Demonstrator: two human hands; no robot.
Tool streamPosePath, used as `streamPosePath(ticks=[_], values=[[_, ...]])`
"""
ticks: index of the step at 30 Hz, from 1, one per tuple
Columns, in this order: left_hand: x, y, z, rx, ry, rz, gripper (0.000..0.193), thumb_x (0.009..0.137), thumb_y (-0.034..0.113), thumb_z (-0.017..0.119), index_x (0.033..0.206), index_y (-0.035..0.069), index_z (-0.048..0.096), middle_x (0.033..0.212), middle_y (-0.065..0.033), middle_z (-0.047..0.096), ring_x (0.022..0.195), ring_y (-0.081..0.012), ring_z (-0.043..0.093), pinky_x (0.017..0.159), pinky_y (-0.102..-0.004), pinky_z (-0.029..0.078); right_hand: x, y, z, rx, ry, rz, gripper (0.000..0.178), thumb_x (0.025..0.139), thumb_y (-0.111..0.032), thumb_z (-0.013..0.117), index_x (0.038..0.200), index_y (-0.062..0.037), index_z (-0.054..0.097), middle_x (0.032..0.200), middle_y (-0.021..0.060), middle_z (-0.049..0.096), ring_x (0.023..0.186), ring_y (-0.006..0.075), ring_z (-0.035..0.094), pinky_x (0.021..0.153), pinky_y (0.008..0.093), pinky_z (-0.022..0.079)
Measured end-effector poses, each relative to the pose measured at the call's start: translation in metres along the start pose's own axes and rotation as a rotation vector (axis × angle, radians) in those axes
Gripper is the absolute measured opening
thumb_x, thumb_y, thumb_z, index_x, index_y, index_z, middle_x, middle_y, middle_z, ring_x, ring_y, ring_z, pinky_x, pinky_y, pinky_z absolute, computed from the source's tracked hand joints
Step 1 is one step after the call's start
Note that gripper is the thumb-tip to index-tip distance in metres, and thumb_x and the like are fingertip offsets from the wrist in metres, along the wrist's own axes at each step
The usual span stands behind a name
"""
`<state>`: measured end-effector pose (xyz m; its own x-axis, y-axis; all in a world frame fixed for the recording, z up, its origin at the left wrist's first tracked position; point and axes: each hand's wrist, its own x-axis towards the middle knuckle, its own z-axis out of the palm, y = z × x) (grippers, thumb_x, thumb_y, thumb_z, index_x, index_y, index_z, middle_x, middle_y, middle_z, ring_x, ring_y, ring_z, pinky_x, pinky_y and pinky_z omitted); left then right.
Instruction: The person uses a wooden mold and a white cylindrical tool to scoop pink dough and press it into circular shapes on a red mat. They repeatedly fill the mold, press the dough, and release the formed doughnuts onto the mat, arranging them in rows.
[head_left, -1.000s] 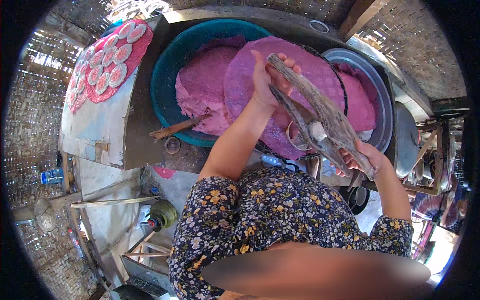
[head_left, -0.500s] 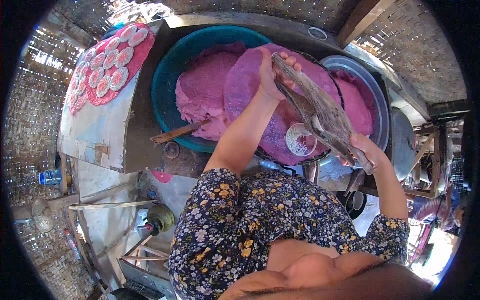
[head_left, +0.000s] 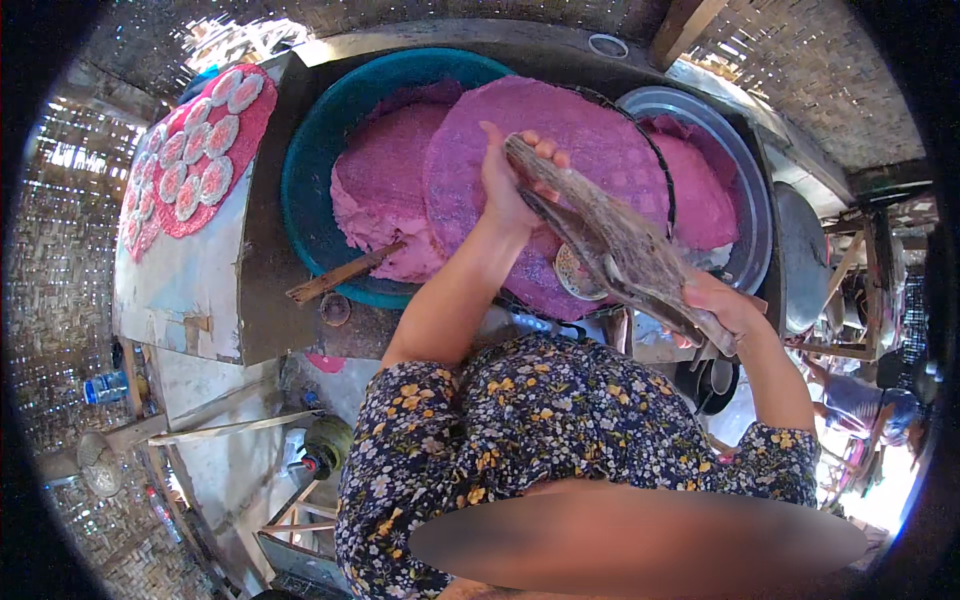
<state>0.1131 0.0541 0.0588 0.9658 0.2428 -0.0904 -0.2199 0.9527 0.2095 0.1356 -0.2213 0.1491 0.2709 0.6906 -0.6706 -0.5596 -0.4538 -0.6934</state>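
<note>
Both of my hands grip a long, weathered wooden hand press (head_left: 620, 225) made of two pieces with a dark gap between them. My left hand (head_left: 515, 185) wraps its upper end, thumb raised, over a pink-purple cloth (head_left: 500, 130) spread on a dark-rimmed round. My right hand (head_left: 728, 310) closes around the lower end, near the waist. Just under the press, partly hidden by it, is a small round pale-rimmed piece (head_left: 570, 262) with a speckled inside; whether it is attached I cannot tell.
A teal basin (head_left: 297, 200) holds pink dough (head_left: 355, 215); a wooden stick (head_left: 345, 272) rests across its rim. To the right stands a grey basin (head_left: 758, 215) with more pink dough. On a box at left, pink-and-white lacy discs (head_left: 180, 145) lie on pink cloth. Someone (head_left: 860, 410) is at far right.
The whole view has shifted slightly. The round piece under the press is turned differently and shows a browner, speckled inside. Both hands keep their grip. At far right, the person shows more plainly.
</note>
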Motion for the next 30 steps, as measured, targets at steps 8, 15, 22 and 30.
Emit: streamPosePath(ticks=[8,15,22,30], values=[[0.028,0.043,-0.003,-0.05,-0.447,0.034,0.07,0.076,0.072,0.033,0.099,0.008,0.05,0.09,-0.0099,0.055,0.091,-0.0285,0.052,0.066,-0.0349,0.044,0.022,-0.017,0.011,-0.161,0.036,-0.17,0.071,0.074,-0.039,0.063,0.126,0.0008,0.035,0.088,0.0111,0.058,0.066,0.0157,0.058,0.051,0.026,0.048],[-0.001,0.038,0.004,0.966,-0.524,0.1,0.062,0.083,0.038,0.05,0.132,0.005,0.031,0.133,-0.0153,0.038,0.125,-0.0272,0.033,0.103,-0.0398,0.025,0.036,-0.02,0.018,-0.239,0.294,-0.559,0.076,0.076,-0.045,0.061,0.128,0.0026,0.032,0.108,0.014,0.053,0.091,0.0176,0.055,0.074,0.0297,0.047],[-0.028,0.026,-0.037,2.042,-0.294,0.9,0.05,0.072,0.01,0.066,0.118,0.005,0.048,0.122,-0.0141,0.047,0.113,-0.0167,0.042,0.093,-0.0323,0.036,0.064,-0.017,0.033,-0.507,0.141,-0.663,0.06,0.078,-0.051,0.055,0.113,-0.0025,0.051,0.096,0.0103,0.059,0.088,0.0217,0.057,0.075,0.0338,0.045],[-0.106,0.1,-0.023,1.394,0.067,0.901,0.04,0.074,0.011,0.064,0.111,0.008,0.051,0.102,-0.0089,0.053,0.097,-0.019,0.049,0.09,-0.0365,0.038,0.09,0.03,-0.011,-1.198,0.712,-0.425,0.024,0.075,-0.028,0.058,0.075,-0.004,0.061,0.083,0.0141,0.059,0.081,0.0327,0.057,0.071,0.0418,0.045]])
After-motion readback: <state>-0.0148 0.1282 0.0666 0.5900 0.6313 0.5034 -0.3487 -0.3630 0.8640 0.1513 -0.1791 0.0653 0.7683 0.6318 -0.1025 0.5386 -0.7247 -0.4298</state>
